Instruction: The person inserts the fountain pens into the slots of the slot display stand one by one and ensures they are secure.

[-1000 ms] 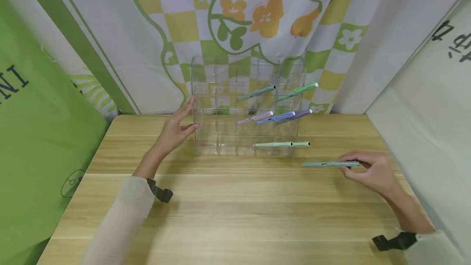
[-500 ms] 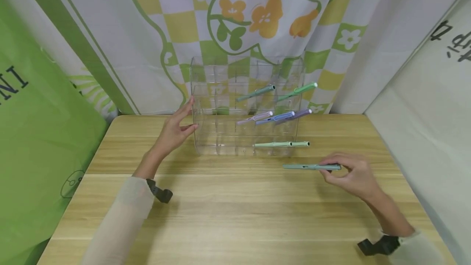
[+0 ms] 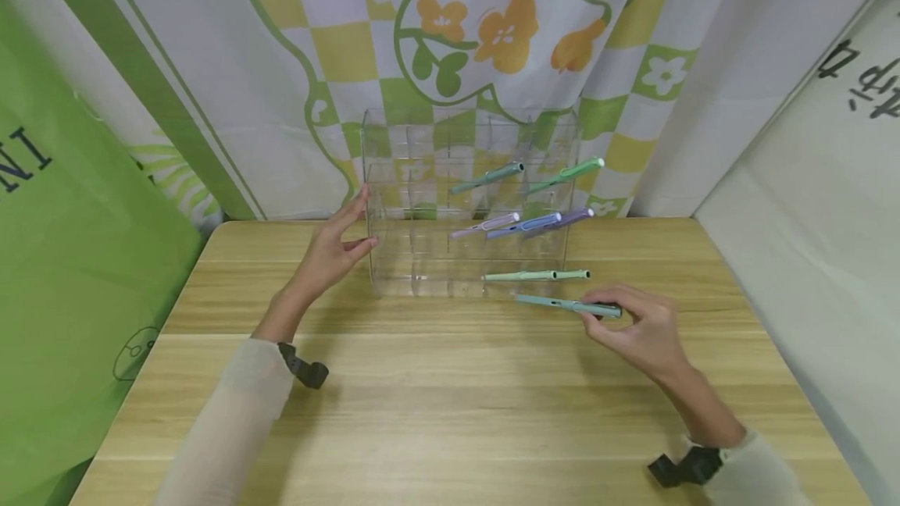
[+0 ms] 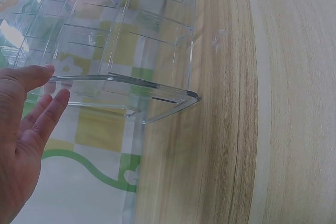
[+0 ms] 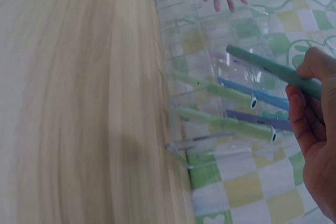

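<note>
A clear acrylic organizer (image 3: pixel 422 178) with several open cells stands at the back of the wooden table (image 3: pixel 436 404). Several pens lie in its right-hand cells, among them a mint pen (image 3: pixel 520 276) in the bottom row and a blue pen (image 3: pixel 523 224) above it. My left hand (image 3: pixel 355 225) rests with straight fingers against the organizer's left wall (image 4: pixel 121 85); the left wrist view shows that hand (image 4: pixel 31 124) beside the wall. My right hand (image 3: pixel 606 311) pinches a teal pen (image 3: pixel 562 304), whose tip points left just before the bottom row. The right wrist view shows the teal pen (image 5: pixel 270 69) between my fingers (image 5: pixel 304 108).
A patterned cloth (image 3: pixel 492 30) hangs right behind the organizer. A green bag (image 3: pixel 63 256) stands off the table's left edge and a white panel (image 3: pixel 808 201) borders the right. Bare tabletop spreads in front of both hands.
My right hand has carried the teal pen leftward and closer to the organizer's bottom row. My left hand has stayed against the organizer's side.
</note>
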A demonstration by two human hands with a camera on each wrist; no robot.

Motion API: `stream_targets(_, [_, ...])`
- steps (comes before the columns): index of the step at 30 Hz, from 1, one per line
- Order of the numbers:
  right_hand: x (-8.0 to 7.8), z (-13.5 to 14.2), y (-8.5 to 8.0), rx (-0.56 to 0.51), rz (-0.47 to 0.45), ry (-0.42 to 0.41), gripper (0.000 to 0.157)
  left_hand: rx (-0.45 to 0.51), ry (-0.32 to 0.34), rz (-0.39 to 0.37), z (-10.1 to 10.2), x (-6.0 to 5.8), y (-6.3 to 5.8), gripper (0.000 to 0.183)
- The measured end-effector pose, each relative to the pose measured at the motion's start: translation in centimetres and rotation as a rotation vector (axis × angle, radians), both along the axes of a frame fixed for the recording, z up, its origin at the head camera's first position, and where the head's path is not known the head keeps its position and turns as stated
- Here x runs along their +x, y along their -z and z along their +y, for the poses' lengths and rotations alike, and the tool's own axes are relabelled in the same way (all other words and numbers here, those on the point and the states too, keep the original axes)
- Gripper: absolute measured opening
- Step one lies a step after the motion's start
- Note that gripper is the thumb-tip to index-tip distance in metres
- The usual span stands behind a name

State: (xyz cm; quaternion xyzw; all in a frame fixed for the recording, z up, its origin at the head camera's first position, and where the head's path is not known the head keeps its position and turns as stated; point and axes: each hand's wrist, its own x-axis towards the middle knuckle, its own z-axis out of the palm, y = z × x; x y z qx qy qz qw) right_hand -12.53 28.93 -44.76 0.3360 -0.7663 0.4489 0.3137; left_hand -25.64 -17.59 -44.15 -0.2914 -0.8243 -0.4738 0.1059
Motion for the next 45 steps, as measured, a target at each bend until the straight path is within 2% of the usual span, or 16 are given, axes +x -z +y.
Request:
stream_targets(7, [-0.3, -2.0, -0.2, -0.047, -0.045, 0.072, 0.027, 0.002, -0.001, -0.008, -0.1, 0.1, 0.1, 0.085])
stream_targets(16, [-0.8, -4.8, -0.6, -0.066, -0.101, 0.131, 0.025, 0.005, -0.001, -0.019, -0.1, 0.2, 0.1, 0.085])
stream_targets(19, [-1.1, -5.7, -0.6, -0.042, -0.099, 0.154, 0.024, 0.002, 0.0, -0.012, -0.2, 0.1, 0.1, 0.085])
stream_targets(27, [-2.3, -7.8, 0.0, 0.066, -0.05, 0.216, 0.018, 0.006, 0.01, 0.011, -0.2, -0.1, 0.3, 0.084])
stream_targets(32, [-3.0, -8.9, 0.5, 0.095, -0.042, 0.233, 0.017, 0.013, 0.014, 0.028, -0.2, -0.1, 0.2, 0.084])
stream_targets(45, [-3.6, -11.6, 2.3, 0.055, -0.074, 0.28, 0.016, 0.012, 0.018, 0.021, -0.2, -0.2, 0.4, 0.083])
